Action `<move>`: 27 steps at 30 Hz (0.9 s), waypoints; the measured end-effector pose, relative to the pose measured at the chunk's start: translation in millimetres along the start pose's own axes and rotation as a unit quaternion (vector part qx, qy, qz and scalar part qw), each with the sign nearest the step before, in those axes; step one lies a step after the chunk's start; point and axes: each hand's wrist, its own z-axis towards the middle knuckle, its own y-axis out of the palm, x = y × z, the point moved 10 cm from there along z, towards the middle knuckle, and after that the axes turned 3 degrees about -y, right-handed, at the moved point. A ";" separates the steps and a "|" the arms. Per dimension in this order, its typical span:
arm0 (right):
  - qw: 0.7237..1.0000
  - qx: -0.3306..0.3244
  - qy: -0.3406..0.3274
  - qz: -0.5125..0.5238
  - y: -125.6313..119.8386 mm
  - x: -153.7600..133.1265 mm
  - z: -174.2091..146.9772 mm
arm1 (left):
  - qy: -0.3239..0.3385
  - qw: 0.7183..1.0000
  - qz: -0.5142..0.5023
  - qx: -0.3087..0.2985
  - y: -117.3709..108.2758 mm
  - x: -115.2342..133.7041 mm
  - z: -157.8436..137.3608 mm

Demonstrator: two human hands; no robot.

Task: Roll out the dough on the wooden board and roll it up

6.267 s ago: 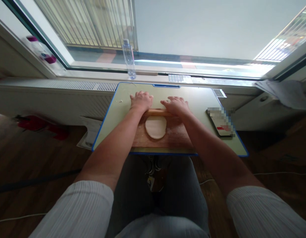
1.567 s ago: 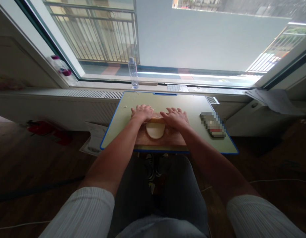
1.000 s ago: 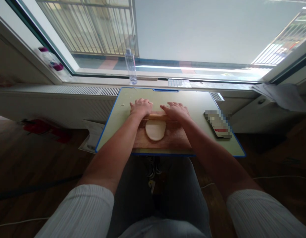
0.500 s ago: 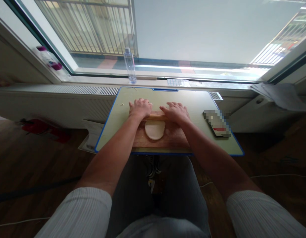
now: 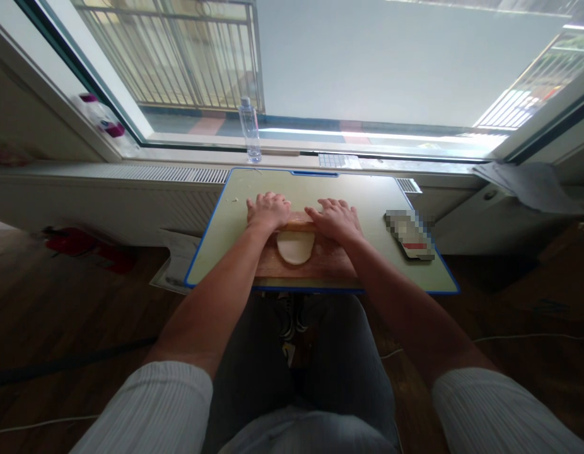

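A wooden rolling pin (image 5: 300, 222) lies crosswise over the far part of a wooden board (image 5: 327, 260). Flat pale dough (image 5: 296, 246) rests on the board, its rounded near edge showing on my side of the pin. My left hand (image 5: 268, 210) presses palm down on the pin's left end, fingers stretched forward and apart. On the right end, my right hand (image 5: 335, 217) lies the same way, fingers spread and not wrapped round it. Both ends of the pin are hidden under my hands.
The board sits on a pale green, blue-edged table (image 5: 372, 195). A phone-like item (image 5: 409, 236), partly blurred out, lies at its right. A clear bottle (image 5: 250, 131) stands on the windowsill beyond, with another bottle (image 5: 101, 116) farther left. Papers (image 5: 528, 183) lie at the right.
The view has shifted slightly. My hands stay on the rolling pin, and slightly less of the dough shows in front of it.
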 end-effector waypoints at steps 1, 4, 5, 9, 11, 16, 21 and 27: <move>1.000 0.003 -0.001 -0.002 -0.7 -0.6 -1.6 | 0.001 1.000 0.000 0.001 -0.1 0.0 -1.0; 1.000 0.010 -0.004 -0.007 -2.1 -2.4 -7.0 | 0.001 1.000 0.000 0.004 -0.6 -0.3 -4.4; 1.000 0.013 -0.005 -0.008 -2.4 -2.8 -8.8 | 0.001 1.000 0.000 0.005 -0.6 -0.4 -5.6; 1.000 0.023 -0.008 -0.011 -2.5 -3.8 -15.8 | 0.004 1.000 0.001 0.004 0.2 -0.5 -11.1; 0.999 0.031 -0.014 -0.014 -2.5 -4.7 -19.2 | 0.004 1.000 0.003 0.006 1.0 -1.2 -13.9; 0.998 0.045 -0.029 -0.038 -3.4 -7.7 -30.8 | 0.003 1.000 0.002 0.020 2.3 -3.7 -22.1; 0.995 0.056 -0.048 -0.074 -9.6 -15.0 -49.4 | 0.003 1.000 0.015 0.023 3.3 -3.1 -35.2; 0.993 0.043 -0.058 -0.097 -13.0 -22.1 -67.0 | -0.003 0.999 0.007 0.054 -1.9 -3.2 -53.7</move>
